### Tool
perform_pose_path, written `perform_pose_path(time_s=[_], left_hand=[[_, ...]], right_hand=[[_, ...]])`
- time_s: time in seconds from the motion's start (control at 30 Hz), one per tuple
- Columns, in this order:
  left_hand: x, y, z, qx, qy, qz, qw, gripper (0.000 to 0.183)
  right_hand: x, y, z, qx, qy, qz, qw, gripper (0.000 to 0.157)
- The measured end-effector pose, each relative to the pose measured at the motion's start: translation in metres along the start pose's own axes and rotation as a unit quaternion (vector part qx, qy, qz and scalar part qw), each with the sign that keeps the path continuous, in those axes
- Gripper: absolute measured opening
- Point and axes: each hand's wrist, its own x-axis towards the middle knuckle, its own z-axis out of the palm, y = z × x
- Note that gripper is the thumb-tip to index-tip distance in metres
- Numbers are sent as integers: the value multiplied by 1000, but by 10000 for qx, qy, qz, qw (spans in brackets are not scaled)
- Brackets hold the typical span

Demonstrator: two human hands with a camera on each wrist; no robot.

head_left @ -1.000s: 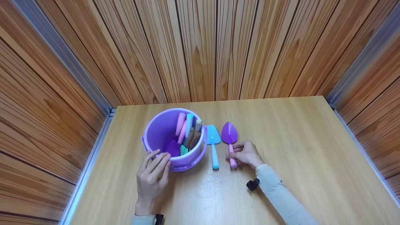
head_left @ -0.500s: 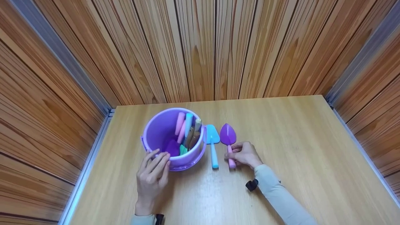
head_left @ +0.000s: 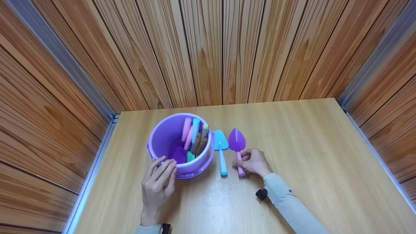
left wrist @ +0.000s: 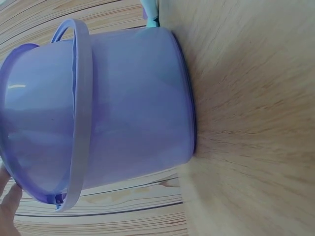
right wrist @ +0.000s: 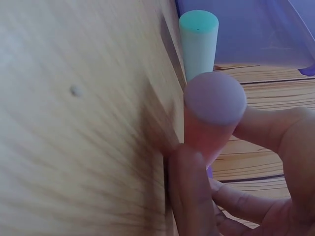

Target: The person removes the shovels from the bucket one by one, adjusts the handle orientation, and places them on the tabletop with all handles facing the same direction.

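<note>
Pinched the pink handle [head_left: 241, 170] of a purple trowel [head_left: 237, 139] between thumb and fingers [right wrist: 189, 191] of the right hand [head_left: 257, 162], just above or on the bench [head_left: 302, 139]; could not tell which. Rested the left hand [head_left: 156, 188] at the near left side of a purple bucket [head_left: 191, 169], fingers relaxed and touching the rim. Saw a blue trowel [head_left: 221, 141] lying between bucket and purple trowel, apart from the latter. Made out pink handles [head_left: 186, 130], a blue handle [head_left: 195, 130] and brown handles [head_left: 201, 146] leaning at the right inner wall of the upright bucket. Noticed a carrying handle [left wrist: 83, 113] hanging below the rim, pale sleeves [head_left: 289, 201], black wristbands [head_left: 261, 194] and a plank wall [head_left: 208, 48] behind.
</note>
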Motion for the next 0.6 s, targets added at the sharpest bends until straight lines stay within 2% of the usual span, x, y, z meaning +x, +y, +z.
perform_pose_path(time_s=[0.17,0.3,0.47,0.6], left_hand=[[1,0,-1,21,-91,-50,9999,25],[1,0,-1,27,-137,-83,9999,25],[1,0,-1,30,-120,-95,9999,25],[0,0,0,4,-39,-100,9999,24]], right_hand=[[1,-5,-3,-74,-60,100,9999,41],[1,-12,-8,-391,-31,119,9992,39],[2,-26,-16,-949,118,-162,9953,51],[4,-44,-23,-1120,77,-363,9930,59]])
